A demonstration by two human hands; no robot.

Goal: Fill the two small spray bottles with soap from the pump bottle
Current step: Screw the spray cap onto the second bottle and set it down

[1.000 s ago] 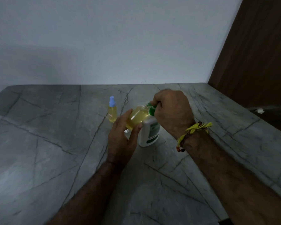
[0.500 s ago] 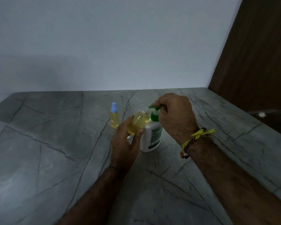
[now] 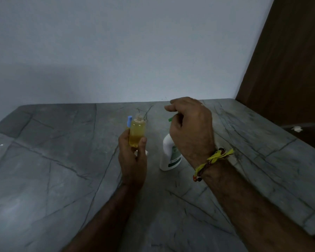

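Obs: left hand (image 3: 133, 157) holds the uncapped spray bottle (image 3: 137, 132) upright, thumb on one side and fingers curled round the other, lifted clear of the grey stone counter (image 3: 62, 170). Bottle filled with yellow soap nearly to the shoulder; threaded neck open at the top

Second spray bottle: only its blue cap (image 3: 129, 121) shows, behind and just left of the held one; probably standing on the counter, but its body is hidden

Pump bottle (image 3: 170, 155), white with a green label, stands on the counter just right of the left hand. Right hand (image 3: 191, 128) hovers above the green pump head (image 3: 171, 119), fingers loosely curled, holding nothing

A small white piece (image 3: 141, 152) lies below the left hand; cannot tell whether it is the missing sprayer top

Risks, as judged:
- open neck, high fill: any tilt while reaching for the top spills soap
- soap on the fingers makes the smooth bottle slippery
- the right forearm passes close to the pump bottle; a careless sweep could knock it over
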